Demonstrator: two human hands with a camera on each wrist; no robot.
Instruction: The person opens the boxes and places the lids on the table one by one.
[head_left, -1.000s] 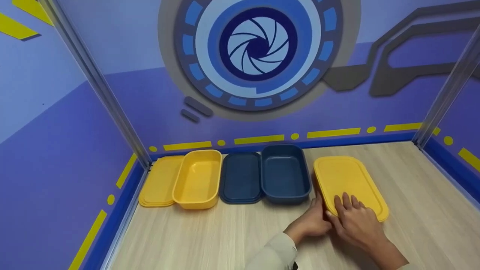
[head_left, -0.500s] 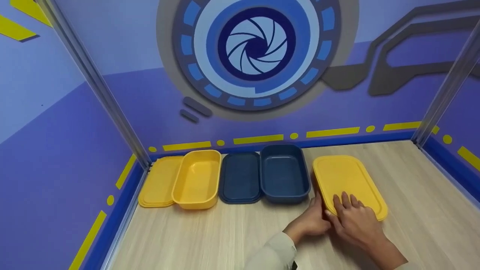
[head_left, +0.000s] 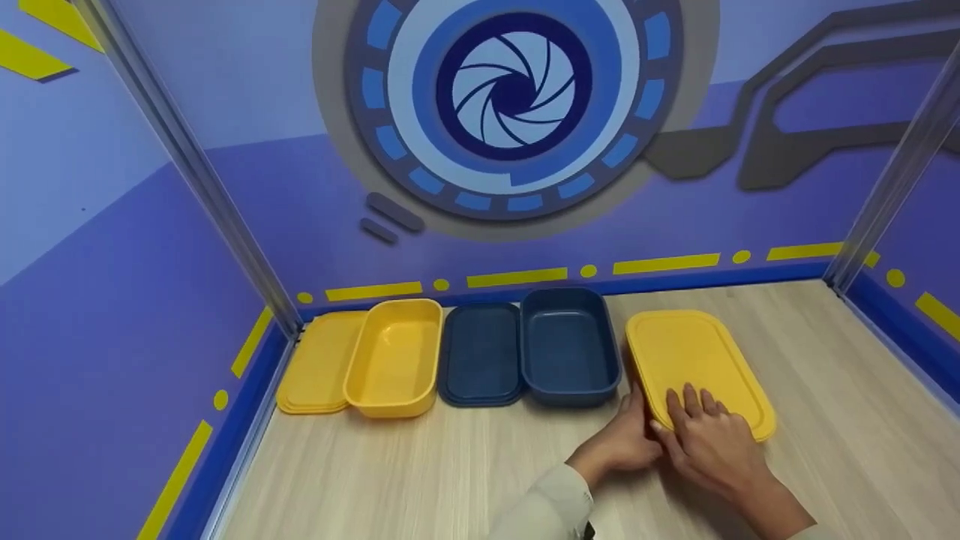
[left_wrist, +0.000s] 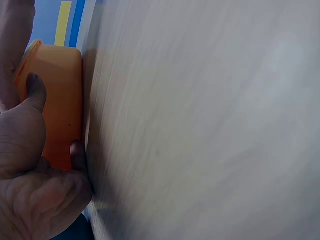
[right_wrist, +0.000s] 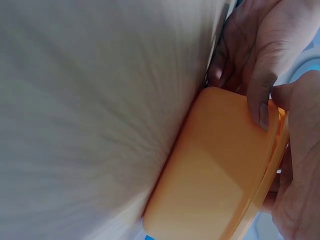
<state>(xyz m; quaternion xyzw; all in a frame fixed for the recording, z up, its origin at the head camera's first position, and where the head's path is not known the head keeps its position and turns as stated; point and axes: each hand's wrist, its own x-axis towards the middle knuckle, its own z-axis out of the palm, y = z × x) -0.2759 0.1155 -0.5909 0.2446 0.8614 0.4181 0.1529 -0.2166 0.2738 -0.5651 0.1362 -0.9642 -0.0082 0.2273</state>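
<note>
At the right of the head view a yellow lid (head_left: 690,345) lies over a yellow food container (right_wrist: 205,165). My left hand (head_left: 626,442) grips the container's near left corner. Its thumb (right_wrist: 262,107) lies against the near wall below the rim, while the other fingers go round the left side, partly hidden. Across the near part of the lid rests my right hand (head_left: 716,442), fingers extended flat on top and thumb at the lid's corner by the left hand. In the right wrist view, the lid's edge runs along the container's rim.
Left of the hands stands an uncovered dark blue container (head_left: 570,352), with a dark blue lid (head_left: 481,356) beside it. Further left are an uncovered yellow container (head_left: 396,360) and another yellow lid (head_left: 319,364). Printed panels (head_left: 480,255) border the wooden table (head_left: 420,480) at the back and sides.
</note>
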